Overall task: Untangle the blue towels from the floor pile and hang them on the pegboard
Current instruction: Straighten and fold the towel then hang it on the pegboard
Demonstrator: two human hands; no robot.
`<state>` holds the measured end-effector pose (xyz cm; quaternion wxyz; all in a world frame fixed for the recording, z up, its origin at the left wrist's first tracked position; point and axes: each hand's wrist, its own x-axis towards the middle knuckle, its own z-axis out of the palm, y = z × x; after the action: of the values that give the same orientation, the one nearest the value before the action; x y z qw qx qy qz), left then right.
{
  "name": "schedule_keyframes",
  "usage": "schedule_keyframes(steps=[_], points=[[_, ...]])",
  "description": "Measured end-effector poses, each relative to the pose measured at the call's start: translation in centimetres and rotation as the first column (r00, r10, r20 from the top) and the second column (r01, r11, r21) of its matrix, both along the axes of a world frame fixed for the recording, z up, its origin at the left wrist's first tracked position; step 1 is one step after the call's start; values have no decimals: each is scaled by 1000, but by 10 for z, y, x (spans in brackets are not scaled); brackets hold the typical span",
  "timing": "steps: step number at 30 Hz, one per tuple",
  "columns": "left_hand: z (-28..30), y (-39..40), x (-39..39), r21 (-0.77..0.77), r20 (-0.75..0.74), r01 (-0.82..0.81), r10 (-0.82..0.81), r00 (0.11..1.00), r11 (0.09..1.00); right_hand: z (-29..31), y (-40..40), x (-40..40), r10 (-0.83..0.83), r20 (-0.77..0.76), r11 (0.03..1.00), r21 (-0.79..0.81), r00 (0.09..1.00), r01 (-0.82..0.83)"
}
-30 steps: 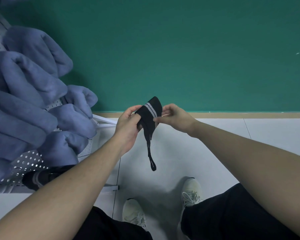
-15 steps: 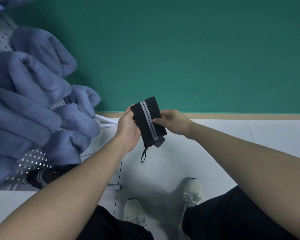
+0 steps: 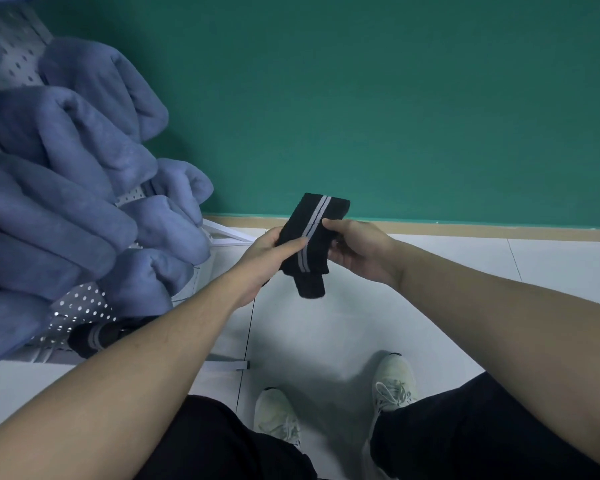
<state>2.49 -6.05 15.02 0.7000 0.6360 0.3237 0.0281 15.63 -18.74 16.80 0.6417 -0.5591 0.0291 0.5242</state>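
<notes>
Black, grey-striped knitted band (image 3: 309, 244) feels soft and light; we pinch its edges, left hand (image 3: 269, 251) and right hand (image 3: 355, 249).

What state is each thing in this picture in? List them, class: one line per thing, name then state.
Black band: folded, held up between both hands.
Left hand: grips the band's left edge.
Right hand: pinches the band's right edge.
Blue towels: bunched, hanging on the pegboard.
Pegboard: standing, mostly covered by towels.
Second band: lying at the pegboard's foot.
</notes>
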Motion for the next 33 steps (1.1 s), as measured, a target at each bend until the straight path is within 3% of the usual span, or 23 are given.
schedule_keyframes(steps=[5, 8, 11, 13, 15, 17, 19, 20, 23, 27, 29, 33], points=[[-17, 8, -18, 24, 15, 63, -63, 998, 998, -13, 2, 0, 78, -46, 993, -83, 996, -82], [-28, 9, -39, 27, -55, 61, -59, 997, 998, -18, 5, 1, 166, -15, 968, -188, 986, -166], [-47, 8, -64, 68, -157, 82, -71, 985, 994, -28, 13, 0, 271, 48, 919, -309, 961, -244], [-60, 6, -78, 89, -197, 103, -84, 977, 991, -35, 19, -6, 438, 98, 841, -397, 894, -368], [-68, 4, -88, 110, -219, 105, -80, 973, 988, -46, 27, -18, 643, 192, 719, -483, 741, -499], [-73, 6, -95, 110, -226, 81, -55, 973, 991, -63, 37, -31, 811, 388, 582, -600, 438, -548], [-78, 10, -101, 111, -220, 51, -25, 975, 993, -76, 48, -49, 846, 518, 488, -657, 127, -574], [-81, 12, -104, 120, -215, 41, -14, 976, 992, -80, 52, -59, 830, 557, 460, -664, 21, -589], [-89, 14, -114, 142, -213, 6, 25, 977, 990, -84, 63, -81, 790, 598, 413, -682, -136, -603], [-104, 12, -134, 249, -236, -2, 63, 970, 969, -96, 78, -91, 739, 545, 330, -805, -396, -493], [-113, 13, -143, 252, -231, -51, 111, 967, 966, -107, 84, -90, 751, 542, 310, -794, -377, -523], [-124, 18, -159, 234, -266, -185, 245, 932, 955, -127, 97, -92, 792, 591, 366, -660, -153, -656]])
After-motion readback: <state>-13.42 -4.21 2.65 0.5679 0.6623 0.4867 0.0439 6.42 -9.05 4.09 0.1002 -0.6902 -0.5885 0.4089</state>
